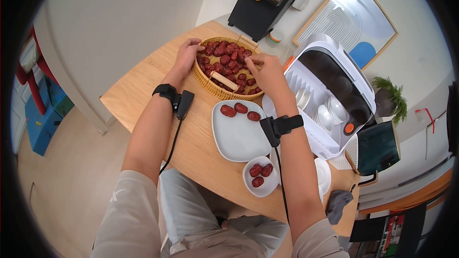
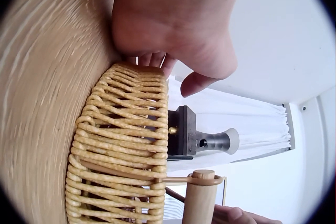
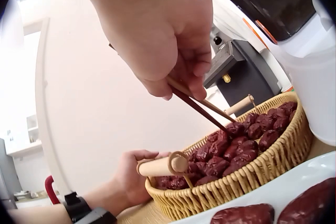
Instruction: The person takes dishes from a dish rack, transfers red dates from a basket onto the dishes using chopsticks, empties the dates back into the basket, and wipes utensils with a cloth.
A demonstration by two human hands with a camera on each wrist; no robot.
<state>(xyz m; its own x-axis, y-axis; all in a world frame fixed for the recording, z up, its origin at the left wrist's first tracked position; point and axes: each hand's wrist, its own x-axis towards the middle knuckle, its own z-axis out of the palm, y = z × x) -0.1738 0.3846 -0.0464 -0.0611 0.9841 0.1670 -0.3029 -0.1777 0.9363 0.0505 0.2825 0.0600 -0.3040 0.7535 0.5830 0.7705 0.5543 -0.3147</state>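
My right hand (image 1: 267,74) holds a pair of chopsticks (image 3: 202,109), fingers curled round them, above the wicker basket (image 1: 205,85). In the right wrist view the chopstick tips touch the red dates (image 3: 229,150) heaped in the basket; whether a date is pinched I cannot tell. My left hand (image 1: 184,59) rests against the basket's left rim with fingers relaxed, also by the woven wall (image 2: 121,129) in the left wrist view. Three dates lie on the square white plate (image 1: 239,138), and three more sit in the small white bowl (image 1: 260,190).
An open white dish box (image 1: 306,124) with bowls and plates stands right of the basket. A black machine (image 1: 260,9) is behind it. Small white plates (image 1: 323,174) and a grey cloth (image 1: 338,205) lie near the table's right end.
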